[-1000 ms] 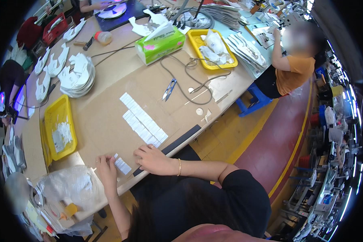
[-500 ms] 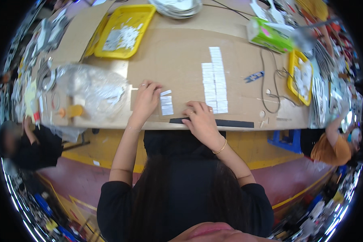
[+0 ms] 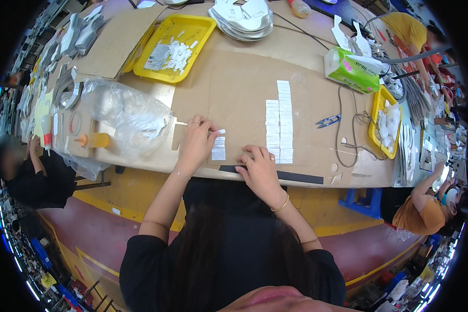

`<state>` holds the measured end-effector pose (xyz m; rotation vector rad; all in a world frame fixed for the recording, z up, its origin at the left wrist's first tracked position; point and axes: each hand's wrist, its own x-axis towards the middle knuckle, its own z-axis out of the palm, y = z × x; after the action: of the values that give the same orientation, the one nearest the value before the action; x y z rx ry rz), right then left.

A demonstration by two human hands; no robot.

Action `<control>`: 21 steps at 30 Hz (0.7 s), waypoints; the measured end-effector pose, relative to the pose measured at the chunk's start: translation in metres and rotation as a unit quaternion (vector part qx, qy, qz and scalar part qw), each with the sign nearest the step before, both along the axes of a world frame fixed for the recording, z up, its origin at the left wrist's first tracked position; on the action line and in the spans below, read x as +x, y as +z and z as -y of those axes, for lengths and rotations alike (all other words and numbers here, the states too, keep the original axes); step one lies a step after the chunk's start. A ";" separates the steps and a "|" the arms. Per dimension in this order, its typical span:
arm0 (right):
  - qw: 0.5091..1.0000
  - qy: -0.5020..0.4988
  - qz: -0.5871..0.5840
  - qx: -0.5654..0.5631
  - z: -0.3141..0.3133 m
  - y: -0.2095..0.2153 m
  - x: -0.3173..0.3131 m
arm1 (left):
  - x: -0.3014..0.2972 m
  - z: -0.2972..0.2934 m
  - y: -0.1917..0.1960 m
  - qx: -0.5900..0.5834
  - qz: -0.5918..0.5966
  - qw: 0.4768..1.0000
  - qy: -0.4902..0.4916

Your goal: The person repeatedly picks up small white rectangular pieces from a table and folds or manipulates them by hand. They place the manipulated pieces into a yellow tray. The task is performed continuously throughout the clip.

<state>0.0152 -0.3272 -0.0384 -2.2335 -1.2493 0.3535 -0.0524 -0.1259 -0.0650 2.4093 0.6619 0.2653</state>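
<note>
Your left hand (image 3: 196, 141) pinches a white label (image 3: 221, 132) mid-frame; your right hand (image 3: 259, 169) rests flat beside the label rows (image 3: 279, 122).

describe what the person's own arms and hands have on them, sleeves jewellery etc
Both arms come out of short black sleeves, bare from the upper arm down. The left hand has rings on two fingers and a thin bracelet at the wrist. The right hand has one ring and a gold bead bracelet at the wrist.

Short column of white labels (image 3: 219, 147) now longer than 0.5 s ago; left hand (image 3: 198, 139) pinches another above it.
</note>
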 end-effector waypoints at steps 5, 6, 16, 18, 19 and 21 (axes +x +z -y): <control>1.000 0.004 -0.009 0.009 0.001 0.001 0.001 | 0.001 -0.002 -0.003 -0.009 -0.013 1.000 0.000; 1.000 0.002 -0.012 0.008 0.001 0.001 0.001 | 0.001 -0.003 -0.005 -0.014 -0.008 1.000 0.003; 0.999 -0.015 -0.027 0.022 -0.002 0.002 -0.004 | -0.004 -0.028 0.014 -0.152 0.003 0.988 0.013; 0.999 -0.020 -0.041 0.024 -0.003 0.004 -0.004 | -0.007 -0.033 0.029 -0.251 0.015 0.967 0.035; 0.998 -0.024 -0.056 0.024 -0.004 0.005 -0.004 | -0.007 -0.032 0.036 -0.296 0.033 0.954 0.042; 0.995 -0.035 -0.086 0.036 -0.006 0.006 0.000 | -0.005 -0.025 0.047 -0.407 0.105 0.906 0.045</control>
<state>0.0148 -0.3217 -0.0322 -2.1306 -1.0741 0.4545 -0.0570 -0.1006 -0.0184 1.5274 0.6231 0.2213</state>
